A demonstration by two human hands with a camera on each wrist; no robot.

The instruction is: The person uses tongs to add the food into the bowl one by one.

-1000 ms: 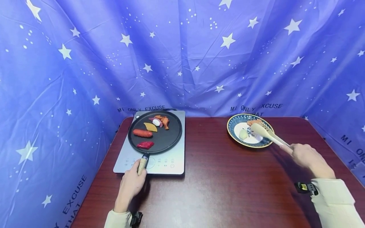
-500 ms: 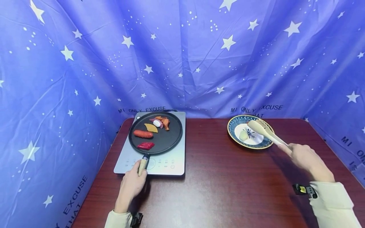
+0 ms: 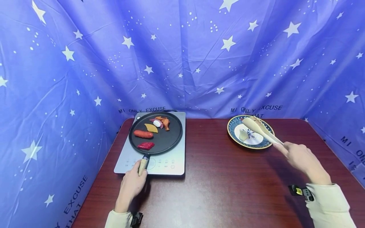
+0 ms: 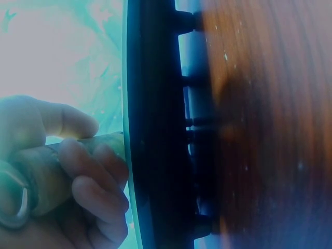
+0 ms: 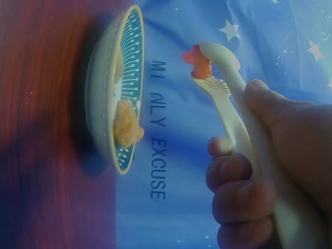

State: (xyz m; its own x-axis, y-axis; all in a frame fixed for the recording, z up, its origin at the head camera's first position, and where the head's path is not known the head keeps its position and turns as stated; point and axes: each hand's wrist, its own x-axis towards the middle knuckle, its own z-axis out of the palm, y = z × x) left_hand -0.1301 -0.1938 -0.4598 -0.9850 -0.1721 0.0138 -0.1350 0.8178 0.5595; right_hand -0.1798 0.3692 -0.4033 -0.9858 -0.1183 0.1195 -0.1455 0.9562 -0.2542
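Observation:
My left hand [image 3: 133,183] grips the wooden handle [image 3: 143,164] of a round black frying pan [image 3: 168,141], its fingers curled round it. My right hand [image 3: 302,158] holds cream-coloured tongs [image 3: 266,134] above a blue-and-white patterned plate [image 3: 232,137]. In the right wrist view a small red-orange food piece [image 5: 201,65] is pinched between the tong tips, clear of the plate. A golden breaded piece [image 5: 128,124] lies in the plate, and a pale greenish piece [image 3: 243,135] sits at its left side. The tongs partly cover the plate in the head view.
The pan rests on a silver induction cooktop [image 3: 178,167]. In it lie a sausage [image 3: 143,134], a red piece [image 3: 146,145], a yellow piece [image 3: 151,127], a drumstick [image 3: 166,123] and a white-and-pink piece [image 3: 156,123]. A starry blue curtain [image 3: 199,79] borders the dark red table [image 3: 211,183].
My right hand and the tongs have shifted left and the tongs have risen from the plate, with the red-orange piece in their tips. My left hand stays on the pan handle.

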